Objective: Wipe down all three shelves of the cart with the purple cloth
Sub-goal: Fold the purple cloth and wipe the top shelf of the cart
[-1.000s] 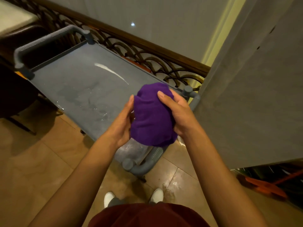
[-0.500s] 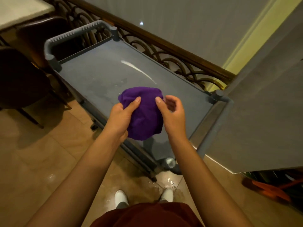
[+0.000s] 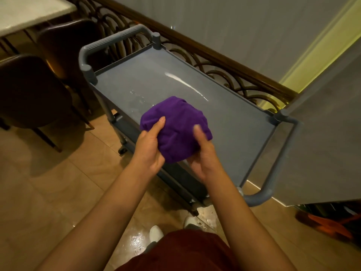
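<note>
Above the near edge of the top shelf (image 3: 224,122) of a grey three-tier service cart (image 3: 289,157): bunched purple cloth (image 3: 175,126), held up between both hands, seemingly clear of the shelf surface though contact underneath cannot be told. Left hand (image 3: 149,147) on the cloth's left side, thumb pressed onto the top of the bundle, other fingers hidden beneath it, wrapped round the fabric. Right hand (image 3: 203,155) on the cloth's right and lower side, thumb laid up against the fabric, slightly blurred, palm cupping the bundle from below, fingers curled under and out of view. Top shelf wet in patches, with droplets near the middle and a bright white streak (image 3: 183,83) running diagonally along the far side. Ribbed grey push handle (image 3: 117,38) at the far left end, matching handle (image 3: 277,169) at the near right end. Lower shelf edge (image 3: 127,128) just visible under the top one on the left, a caster (image 3: 122,150) below it. Behind the cart, dark scrolled metal railing (image 3: 224,69) topped with wood. Left of the cart, two dark padded chairs (image 3: 33,90) beside a pale table (image 3: 29,12). Grey wall panel (image 3: 322,133) on the right, close to the right handle. Tan tiled floor (image 3: 48,192), wet glints near two white shoes (image 3: 156,232). Dark red garment (image 3: 179,253) at the bottom edge.
</note>
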The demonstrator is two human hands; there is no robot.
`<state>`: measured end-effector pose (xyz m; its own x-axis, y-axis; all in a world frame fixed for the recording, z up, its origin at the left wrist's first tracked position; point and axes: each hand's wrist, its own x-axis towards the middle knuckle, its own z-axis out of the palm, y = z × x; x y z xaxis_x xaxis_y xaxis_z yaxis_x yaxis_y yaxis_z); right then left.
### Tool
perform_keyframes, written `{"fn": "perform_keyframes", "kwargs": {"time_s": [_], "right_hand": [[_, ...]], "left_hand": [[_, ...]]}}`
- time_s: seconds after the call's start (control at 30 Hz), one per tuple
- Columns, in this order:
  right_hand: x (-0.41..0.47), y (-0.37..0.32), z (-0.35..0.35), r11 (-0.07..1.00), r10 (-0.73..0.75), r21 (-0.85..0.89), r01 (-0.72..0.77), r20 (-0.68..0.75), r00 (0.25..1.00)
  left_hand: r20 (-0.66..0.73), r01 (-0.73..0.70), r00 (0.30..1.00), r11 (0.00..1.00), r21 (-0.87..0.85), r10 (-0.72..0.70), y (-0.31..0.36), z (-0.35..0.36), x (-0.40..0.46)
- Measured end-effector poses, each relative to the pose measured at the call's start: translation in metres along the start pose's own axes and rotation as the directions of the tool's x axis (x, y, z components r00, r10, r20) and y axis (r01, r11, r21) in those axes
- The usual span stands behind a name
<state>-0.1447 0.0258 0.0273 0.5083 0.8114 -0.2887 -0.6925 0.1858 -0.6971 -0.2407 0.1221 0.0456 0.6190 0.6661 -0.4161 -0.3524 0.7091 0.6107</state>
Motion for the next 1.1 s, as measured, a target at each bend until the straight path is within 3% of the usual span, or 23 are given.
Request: {"fn": "perform_keyframes", "kwargs": {"time_s": [0.1, 0.2, 0.3, 0.4, 0.5, 0.57, 0.63, 0.7, 0.8, 0.83, 1.0, 1.1], "right_hand": [[0.011, 0.0, 0.005, 0.976, -0.084, -0.21, 0.057, -0.125, 0.989], [0.019, -0.005, 0.007, 0.984, -0.075, -0.169, 0.059, -0.088, 0.993], [0.028, -0.016, 0.011, 0.997, 0.028, -0.07, -0.027, 0.011, 1.0], [0.038, -0.028, 0.012, 0.994, 0.082, 0.063, -0.094, 0.169, 0.982], [0.051, -0.039, 0.009, 0.982, 0.139, 0.091, -0.164, 0.234, 0.962], [0.062, -0.047, 0.006, 0.986, 0.145, 0.047, -0.159, 0.223, 0.964], [0.075, -0.054, -0.003, 0.993, 0.097, -0.071, -0.09, 0.108, 0.989], [0.085, -0.063, -0.015, 0.977, 0.008, -0.213, -0.006, 0.009, 1.0], [0.094, -0.073, -0.03, 0.934, -0.076, -0.351, 0.072, 0.002, 0.997], [0.095, -0.076, -0.035, 0.94, -0.079, -0.333, 0.078, 0.011, 0.997], [0.093, -0.085, -0.06, 0.996, -0.031, 0.086, 0.024, 0.077, 0.997], [0.092, -0.071, -0.061, 0.986, -0.026, 0.167, 0.007, 0.114, 0.993]], "left_hand": [[-0.006, -0.106, 0.994, 0.986, 0.127, 0.108, 0.003, -0.014, -0.001], [0.013, -0.155, 0.988, 0.957, 0.247, 0.156, 0.018, -0.026, 0.005], [0.047, -0.05, 0.998, 0.982, 0.182, 0.042, 0.04, -0.037, 0.015], [0.103, 0.05, 0.991, 0.964, 0.261, -0.08, 0.054, -0.033, 0.028], [0.133, 0.088, 0.982, 0.944, 0.317, -0.136, 0.051, -0.006, 0.039], [0.142, 0.079, 0.982, 0.95, 0.302, -0.127, 0.047, 0.01, 0.049], [0.177, 0.05, 0.979, 0.961, 0.273, -0.102, 0.047, 0.021, 0.058], [0.156, 0.027, 0.983, 0.928, 0.372, -0.092, 0.047, 0.032, 0.067], [0.059, 0.008, 0.997, 0.837, 0.548, -0.048, 0.041, 0.048, 0.083], [0.06, -0.009, 0.998, 0.84, 0.543, -0.028, 0.037, 0.052, 0.088], [0.199, 0.038, 0.974, 0.942, 0.334, -0.11, 0.028, 0.063, 0.111], [0.25, 0.035, 0.955, 0.894, 0.446, -0.162, 0.017, 0.066, 0.125]]}}
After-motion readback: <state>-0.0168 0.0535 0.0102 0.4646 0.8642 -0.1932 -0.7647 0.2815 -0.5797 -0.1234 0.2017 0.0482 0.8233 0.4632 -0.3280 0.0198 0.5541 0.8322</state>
